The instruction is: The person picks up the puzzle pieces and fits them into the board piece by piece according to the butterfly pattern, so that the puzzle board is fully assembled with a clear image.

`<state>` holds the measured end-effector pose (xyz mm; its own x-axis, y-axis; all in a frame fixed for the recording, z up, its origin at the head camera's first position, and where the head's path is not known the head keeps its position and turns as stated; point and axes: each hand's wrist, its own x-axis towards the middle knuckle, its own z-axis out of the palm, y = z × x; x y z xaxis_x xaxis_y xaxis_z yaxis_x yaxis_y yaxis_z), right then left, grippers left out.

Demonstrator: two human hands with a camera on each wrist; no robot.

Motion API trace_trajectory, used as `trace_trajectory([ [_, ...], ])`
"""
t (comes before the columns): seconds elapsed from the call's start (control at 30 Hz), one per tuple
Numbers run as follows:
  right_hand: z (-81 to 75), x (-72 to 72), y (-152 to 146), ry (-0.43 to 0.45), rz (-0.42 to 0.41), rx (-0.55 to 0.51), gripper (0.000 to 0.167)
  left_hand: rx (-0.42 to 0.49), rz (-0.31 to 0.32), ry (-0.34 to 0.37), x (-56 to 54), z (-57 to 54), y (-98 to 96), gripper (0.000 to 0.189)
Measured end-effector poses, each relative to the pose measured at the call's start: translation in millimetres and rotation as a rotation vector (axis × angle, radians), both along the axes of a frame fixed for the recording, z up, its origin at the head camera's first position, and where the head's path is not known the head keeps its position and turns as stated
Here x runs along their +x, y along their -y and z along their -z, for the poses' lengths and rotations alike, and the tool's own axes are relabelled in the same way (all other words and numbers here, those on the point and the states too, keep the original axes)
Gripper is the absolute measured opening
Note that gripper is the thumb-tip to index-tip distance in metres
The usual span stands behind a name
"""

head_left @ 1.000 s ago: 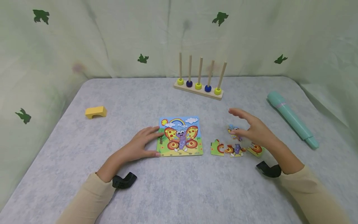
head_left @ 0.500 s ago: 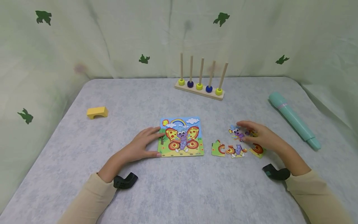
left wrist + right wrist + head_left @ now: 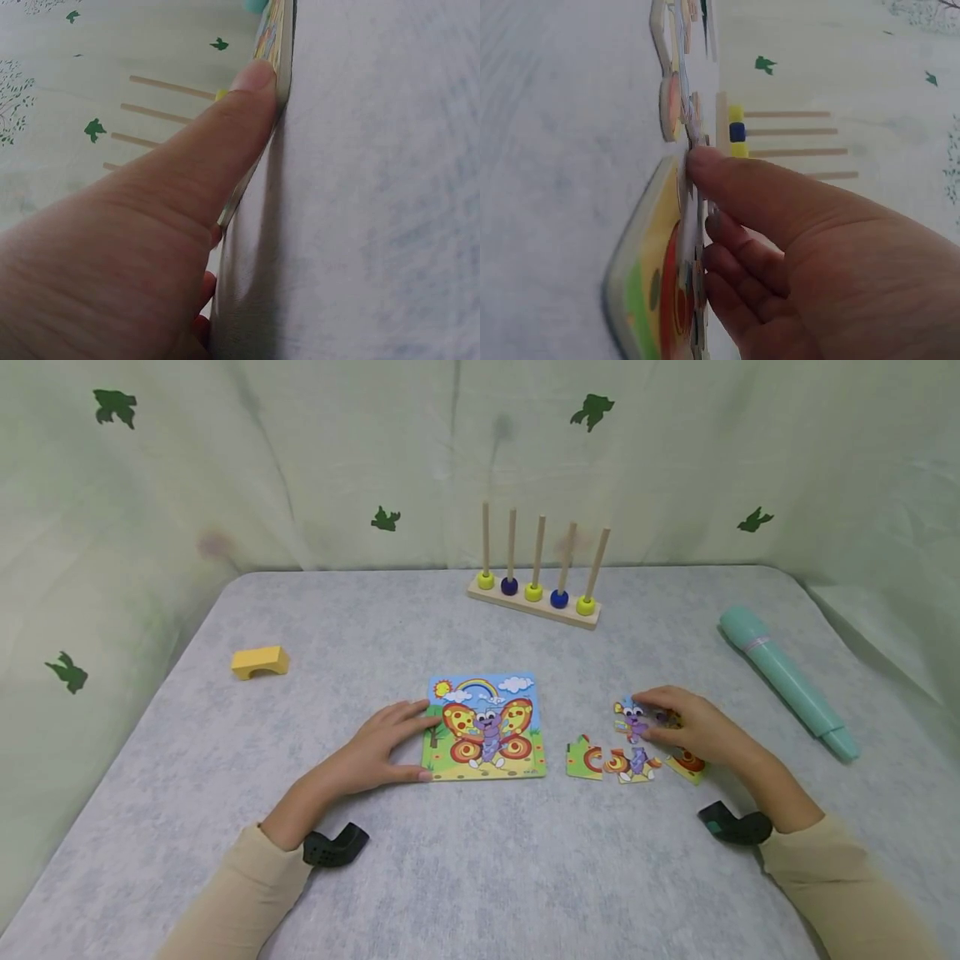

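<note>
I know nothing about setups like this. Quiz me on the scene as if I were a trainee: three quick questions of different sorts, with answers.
1. Multiple choice: How many slim wooden pegs stand on the pale wooden rack?
a) three
b) five
c) seven

2. True or false: The left hand touches the square, brightly coloured butterfly picture board.

3. Fill the gap: The loose, multicoloured puzzle pieces lie nearer to the person's ____ hand.

Key
1. b) five
2. True
3. The right hand
</note>
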<state>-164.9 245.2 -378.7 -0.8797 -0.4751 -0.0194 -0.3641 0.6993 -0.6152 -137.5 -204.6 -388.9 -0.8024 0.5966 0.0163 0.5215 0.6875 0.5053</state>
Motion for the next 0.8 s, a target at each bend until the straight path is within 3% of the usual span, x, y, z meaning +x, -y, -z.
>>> trace_trajectory([
  [0.2, -6.7, 1.7, 6.0, -0.073, 0.01, -0.017, 0.054, 0.006, 0.004, -0.007, 0.5, -0.1, 0.0, 0.073],
  [0.5, -26.9, 6.0, 49.4, -0.233, -0.083, -0.137, 0.051, -0.057, 0.02, -0.06, 4.4, -2.3, -10.8, 0.074],
  [0.8, -29.3, 9.3, 119.5, -0.191, -0.19, -0.169, 0.053, -0.094, -0.031, -0.09, 7.8, -2.3, -15.7, 0.08],
])
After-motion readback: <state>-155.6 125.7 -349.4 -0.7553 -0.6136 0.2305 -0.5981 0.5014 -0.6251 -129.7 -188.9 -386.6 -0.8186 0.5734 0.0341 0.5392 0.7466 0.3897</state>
